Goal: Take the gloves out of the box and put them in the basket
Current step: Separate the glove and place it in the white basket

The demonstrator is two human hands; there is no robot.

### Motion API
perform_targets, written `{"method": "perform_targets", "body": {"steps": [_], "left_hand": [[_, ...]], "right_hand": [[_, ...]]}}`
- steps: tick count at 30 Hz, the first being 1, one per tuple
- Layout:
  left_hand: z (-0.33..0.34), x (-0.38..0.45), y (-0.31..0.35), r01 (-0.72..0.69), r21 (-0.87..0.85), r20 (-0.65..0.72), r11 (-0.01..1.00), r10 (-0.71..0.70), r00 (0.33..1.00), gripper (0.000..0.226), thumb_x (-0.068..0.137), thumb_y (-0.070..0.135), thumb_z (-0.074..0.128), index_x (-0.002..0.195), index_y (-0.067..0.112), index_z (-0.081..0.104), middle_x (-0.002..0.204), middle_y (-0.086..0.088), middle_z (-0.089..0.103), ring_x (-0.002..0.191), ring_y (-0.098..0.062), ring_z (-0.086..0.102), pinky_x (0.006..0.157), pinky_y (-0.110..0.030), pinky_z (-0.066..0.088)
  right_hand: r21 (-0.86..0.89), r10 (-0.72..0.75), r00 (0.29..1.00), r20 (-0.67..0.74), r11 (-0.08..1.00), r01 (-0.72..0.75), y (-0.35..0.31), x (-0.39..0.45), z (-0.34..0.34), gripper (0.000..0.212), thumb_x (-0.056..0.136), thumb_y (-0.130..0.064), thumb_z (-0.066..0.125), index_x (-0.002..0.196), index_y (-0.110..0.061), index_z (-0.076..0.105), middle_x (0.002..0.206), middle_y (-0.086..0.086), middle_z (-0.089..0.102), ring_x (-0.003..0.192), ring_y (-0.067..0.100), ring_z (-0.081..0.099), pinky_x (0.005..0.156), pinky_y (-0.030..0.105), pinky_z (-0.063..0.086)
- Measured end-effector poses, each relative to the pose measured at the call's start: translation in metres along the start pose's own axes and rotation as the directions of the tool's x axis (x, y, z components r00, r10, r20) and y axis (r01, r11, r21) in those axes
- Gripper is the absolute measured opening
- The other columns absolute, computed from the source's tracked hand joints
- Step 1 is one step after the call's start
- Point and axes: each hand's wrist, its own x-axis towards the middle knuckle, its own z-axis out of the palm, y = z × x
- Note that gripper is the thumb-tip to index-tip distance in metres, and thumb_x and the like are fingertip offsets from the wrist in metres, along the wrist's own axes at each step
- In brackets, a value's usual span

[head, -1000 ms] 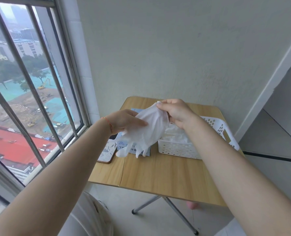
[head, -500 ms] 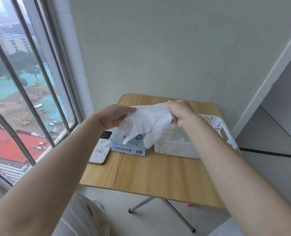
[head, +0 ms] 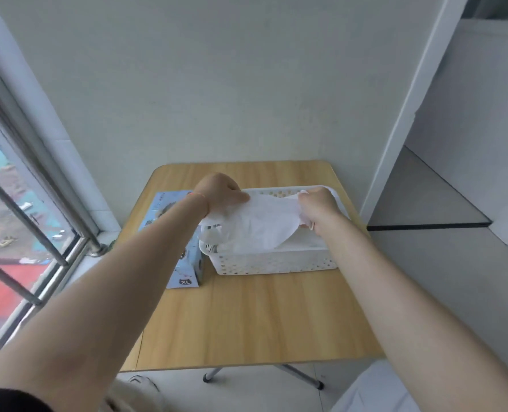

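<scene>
A wooden table fills the middle of the frame, set against a pale wall, with a barred window along the left edge. Both forearms reach in from the bottom corners toward the centre. The left hand and the right hand hold a white glove stretched between them, just above a white perforated basket sitting right of centre on the table. The left hand's fingers are curled and pinch the glove's left edge; a thin reddish band circles that wrist. The right hand's fingers are curled tight on the glove's right edge. The glove's lower part sags down into the basket, where more white material already lies; at its left end, the glove's fingers droop over the basket's left rim. A light blue box marked XL stands just left of the basket, touching or nearly touching its near left corner, partly hidden by the left forearm. Metal table legs show below the table's near edge over a pale floor. A dark sleeve edge sits at the lower left corner of the frame.
</scene>
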Motion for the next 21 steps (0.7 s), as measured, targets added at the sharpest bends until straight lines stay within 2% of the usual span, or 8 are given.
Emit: {"method": "perform_targets", "body": {"steps": [2,4,5,9,12,15,17,21], "left_hand": [[0.010,0.004,0.010,-0.033,0.088,0.010,0.996,0.033,0.999,0.024,0.077,0.033,0.064,0.074,0.011,0.071,0.065,-0.003,0.062,0.061,-0.021,0.056,0.059,-0.030,0.051],[0.017,0.006,0.016,-0.092,0.177,0.035,0.980,0.087,0.996,0.019,0.079,0.035,0.066,0.074,0.018,0.072,0.074,0.001,0.066,0.069,-0.019,0.061,0.061,-0.027,0.049],[0.020,0.007,0.018,-0.125,0.214,0.052,0.969,0.117,0.992,0.016,0.080,0.036,0.068,0.075,0.021,0.071,0.077,0.003,0.065,0.073,-0.018,0.061,0.062,-0.026,0.048],[0.029,0.009,0.016,-0.203,0.362,0.059,0.910,0.195,0.979,0.018,0.084,0.041,0.069,0.095,0.027,0.067,0.094,0.003,0.066,0.080,-0.018,0.064,0.073,-0.033,0.055],[0.028,0.001,0.016,-0.280,0.488,-0.023,0.826,0.333,0.942,0.020,0.091,0.028,0.062,0.109,0.023,0.066,0.104,0.001,0.064,0.097,-0.022,0.061,0.077,-0.033,0.050],[0.027,-0.017,0.025,-0.348,0.514,-0.073,0.784,0.445,0.893,0.019,0.093,0.027,0.056,0.109,0.024,0.067,0.102,0.003,0.061,0.095,-0.023,0.062,0.073,-0.033,0.050],[0.031,-0.028,0.033,-0.318,0.494,-0.008,0.809,0.370,0.929,0.025,0.092,0.042,0.056,0.111,0.028,0.065,0.097,0.008,0.054,0.093,-0.020,0.062,0.074,-0.032,0.050],[0.029,-0.038,0.040,-0.201,0.601,0.227,0.774,0.075,0.971,0.074,0.079,0.075,0.056,0.139,0.033,0.044,0.111,0.006,0.059,0.107,-0.020,0.060,0.089,-0.036,0.049]], "right_hand": [[-0.089,-0.057,0.998,-0.035,0.995,0.053,0.006,0.009,-0.007,0.023,0.097,-0.011,0.039,0.093,-0.010,0.062,0.082,0.007,0.053,0.064,0.022,0.050,0.048,0.021,0.036],[-0.225,-0.133,0.988,-0.077,0.968,0.112,0.011,0.014,-0.012,0.025,0.096,-0.011,0.038,0.076,-0.011,0.052,0.085,0.004,0.047,0.075,0.024,0.045,0.051,0.024,0.033],[-0.287,-0.160,0.983,-0.089,0.949,0.128,0.013,0.015,-0.014,0.023,0.097,-0.012,0.037,0.077,-0.012,0.049,0.091,0.005,0.047,0.080,0.025,0.045,0.055,0.025,0.032],[-0.548,-0.288,0.956,-0.059,0.809,0.211,0.015,0.009,-0.016,0.024,0.100,-0.007,0.038,0.119,0.001,0.049,0.115,0.015,0.058,0.099,0.031,0.058,0.066,0.028,0.035],[-0.688,-0.336,0.942,-0.005,0.685,0.240,0.015,0.005,-0.014,0.040,0.095,0.002,0.039,0.135,0.002,0.039,0.114,0.015,0.061,0.091,0.029,0.060,0.058,0.028,0.034],[-0.798,-0.357,0.933,0.050,0.548,0.252,0.018,0.006,-0.010,0.058,0.093,0.005,0.040,0.149,0.000,0.023,0.109,0.013,0.063,0.080,0.025,0.057,0.054,0.030,0.035],[-0.838,-0.353,0.932,0.087,0.480,0.260,0.019,0.006,-0.009,0.064,0.092,0.006,0.041,0.151,-0.002,0.018,0.113,0.013,0.062,0.089,0.026,0.061,0.058,0.032,0.038],[-0.898,-0.355,0.923,0.145,0.344,0.273,0.016,0.005,-0.010,0.068,0.088,0.007,0.048,0.149,-0.001,0.019,0.114,0.014,0.062,0.095,0.029,0.063,0.060,0.032,0.039]]}}
